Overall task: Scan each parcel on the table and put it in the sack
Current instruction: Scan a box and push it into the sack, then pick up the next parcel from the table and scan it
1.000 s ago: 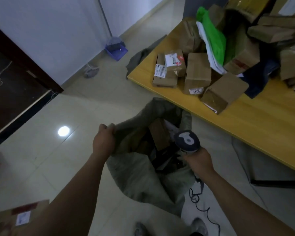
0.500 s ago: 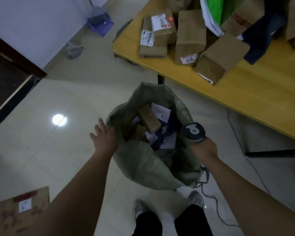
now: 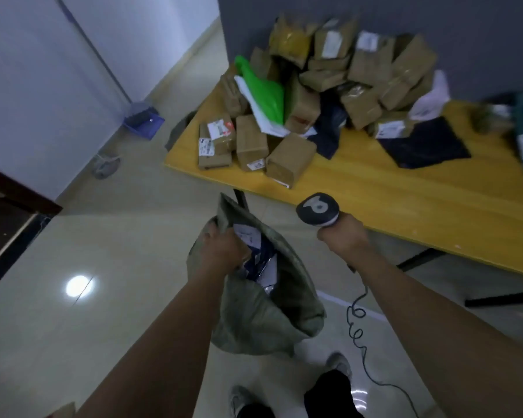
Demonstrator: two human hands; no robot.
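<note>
- The left hand (image 3: pixel 224 248) has its fingers curled round the rim of the sack (image 3: pixel 263 321) and holds the mouth open.
- The right hand (image 3: pixel 343 236) is wrapped tight round the handle of the scanner (image 3: pixel 317 210). The scanner is up in the air, just by the front edge of the worktop (image 3: pixel 405 200).
- The sack stands on the floor (image 3: pixel 118 236), just beside the front edge and near the left corner. It has some things in it: I can see white labels and dark bags in the mouth.
- Lots of parcels (image 3: pixel 372 58) wait in a big heap at the back left of the worktop.
- Both hands are full. To pick up a parcel, I think the left hand must let go of the sack. Then the soft sack may flop shut or tip over, and a parcel could land on the floor.
- The heap is tall and messy. Pulling out a low one could make the others slide. The box (image 3: pixel 289 158) closest to the front edge could drop off.
- The curly cord (image 3: pixel 357 324) hangs from the scanner down to the floor, close to the shoes (image 3: pixel 340 365). A foot could catch it and yank the scanner away.
- The green bag (image 3: pixel 264 92) lies over part of the heap and may hide labels. A label that faces down will not scan until the parcel is turned.
</note>
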